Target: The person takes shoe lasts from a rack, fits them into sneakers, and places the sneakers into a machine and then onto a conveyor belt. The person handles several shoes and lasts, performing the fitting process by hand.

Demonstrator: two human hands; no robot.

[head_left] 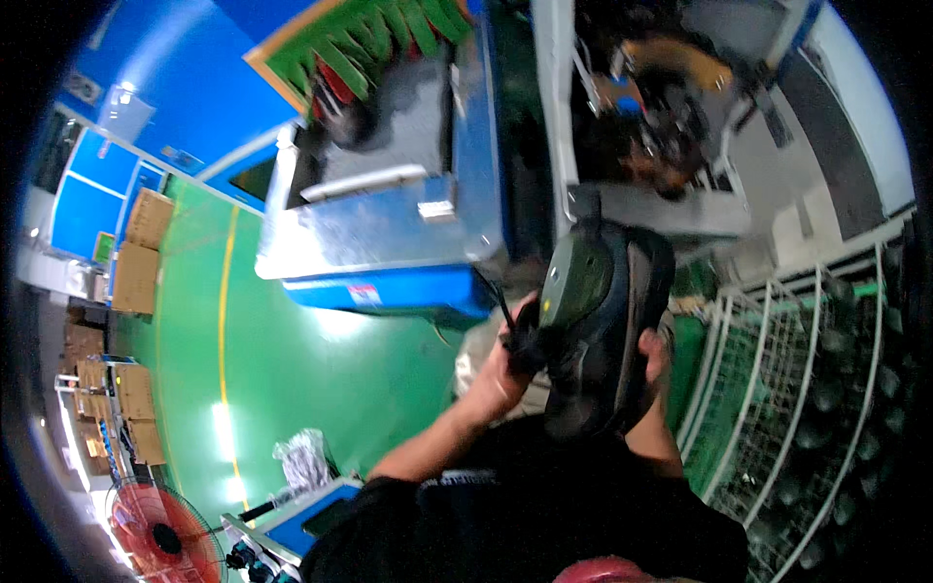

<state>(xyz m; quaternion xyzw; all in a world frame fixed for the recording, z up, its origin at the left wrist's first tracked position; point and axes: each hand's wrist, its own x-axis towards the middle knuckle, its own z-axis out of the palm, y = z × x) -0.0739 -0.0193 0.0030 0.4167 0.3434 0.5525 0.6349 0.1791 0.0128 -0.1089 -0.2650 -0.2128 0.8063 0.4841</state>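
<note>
Between my two hands is a dark shoe (632, 291) with an olive-green panel, held up in front of my body and slightly blurred. My left hand (505, 374) grips its left side, fingers curled around a black strap or lace-like part. On the opposite side my right hand (654, 358) closes on the shoe's edge, most of its fingers hidden behind it. Ahead and to the left, a red and black shoe (337, 109) lies on the dark belt of a metal machine (379, 233), next to a curtain of green strips (389, 44).
To the right stands a white wire rack (763, 360) with many dark rounded items. A cluttered metal frame (661, 209) is ahead on the right. At lower left are a red fan (165, 534) and a plastic bag (304, 459). Cardboard boxes (136, 277) line the far left of the green floor (321, 389).
</note>
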